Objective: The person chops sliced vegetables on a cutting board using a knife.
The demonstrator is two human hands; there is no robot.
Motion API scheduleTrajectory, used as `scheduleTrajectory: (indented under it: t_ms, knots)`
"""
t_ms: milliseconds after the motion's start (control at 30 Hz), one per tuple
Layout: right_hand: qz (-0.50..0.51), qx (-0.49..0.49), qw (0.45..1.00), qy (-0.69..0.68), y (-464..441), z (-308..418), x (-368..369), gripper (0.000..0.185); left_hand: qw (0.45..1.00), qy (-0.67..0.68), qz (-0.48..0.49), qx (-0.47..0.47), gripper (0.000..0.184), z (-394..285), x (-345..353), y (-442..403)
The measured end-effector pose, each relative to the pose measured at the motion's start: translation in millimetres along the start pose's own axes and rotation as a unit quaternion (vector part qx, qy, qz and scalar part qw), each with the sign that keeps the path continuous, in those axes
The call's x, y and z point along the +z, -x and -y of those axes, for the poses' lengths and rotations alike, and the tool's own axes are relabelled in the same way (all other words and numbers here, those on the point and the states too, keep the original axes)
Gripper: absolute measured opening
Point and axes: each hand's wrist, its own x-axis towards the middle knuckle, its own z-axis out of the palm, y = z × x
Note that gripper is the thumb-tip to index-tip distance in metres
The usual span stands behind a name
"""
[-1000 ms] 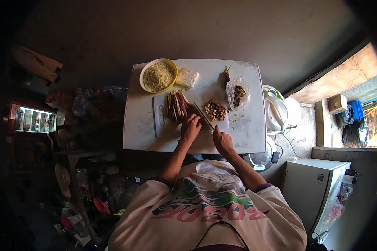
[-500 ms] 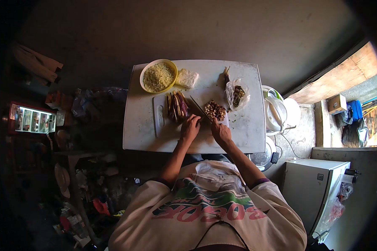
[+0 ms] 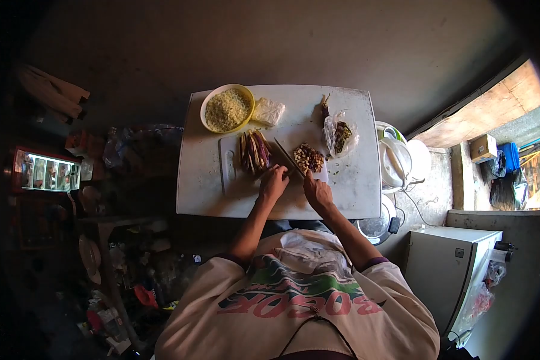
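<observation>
My right hand (image 3: 318,193) grips a knife (image 3: 288,155) by its handle, the blade slanting up and left over the cutting board (image 3: 228,171). My left hand (image 3: 273,182) rests on the board left of the blade, fingers curled and pressed down; whatever lies under the fingertips is hidden. Just above that hand is a bundle of long purple-and-pale eggplant strips (image 3: 255,151). Right of the blade sits a pile of small diced eggplant pieces (image 3: 309,158), close to my right hand.
On the white table (image 3: 354,180) stand a yellow bowl (image 3: 246,125) of chopped pale food and a white packet (image 3: 269,111). A whole eggplant (image 3: 324,108) and a plastic bag (image 3: 350,137) with dark scraps lie right. A white appliance (image 3: 395,163) is beyond the right edge.
Both hands stay in nearly the same place. The knife blade has shifted very slightly; the strips and the diced pile look the same.
</observation>
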Motion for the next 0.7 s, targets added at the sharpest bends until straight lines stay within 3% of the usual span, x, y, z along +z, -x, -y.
scheduleTrajectory:
  t_ms: [67,167,300,367,600,700]
  knots:
    - [0.035,0.020,0.999,-0.002,-4,-1,-2,0.043,1.000,0.002,0.004,-0.003,0.024,0,-1,-2]
    - [0.015,0.012,0.999,0.028,-3,-54,75,0.040,1.000,0.005,0.003,0.000,0.023,0,-2,-3]
    - [0.065,0.046,0.997,0.024,-17,-27,43,0.036,1.000,0.003,-0.010,0.014,0.023,6,2,-2]
    - [0.151,0.054,0.986,0.041,-25,-2,4,0.056,1.000,0.002,-0.013,0.014,0.024,6,0,-1]
    - [0.115,0.004,0.990,0.076,-24,-27,27,0.066,0.999,0.017,-0.028,0.035,0.022,9,1,-1]
    - [0.167,0.025,0.984,0.056,-26,-11,6,0.063,0.999,0.024,-0.014,0.029,0.021,6,-3,-3]
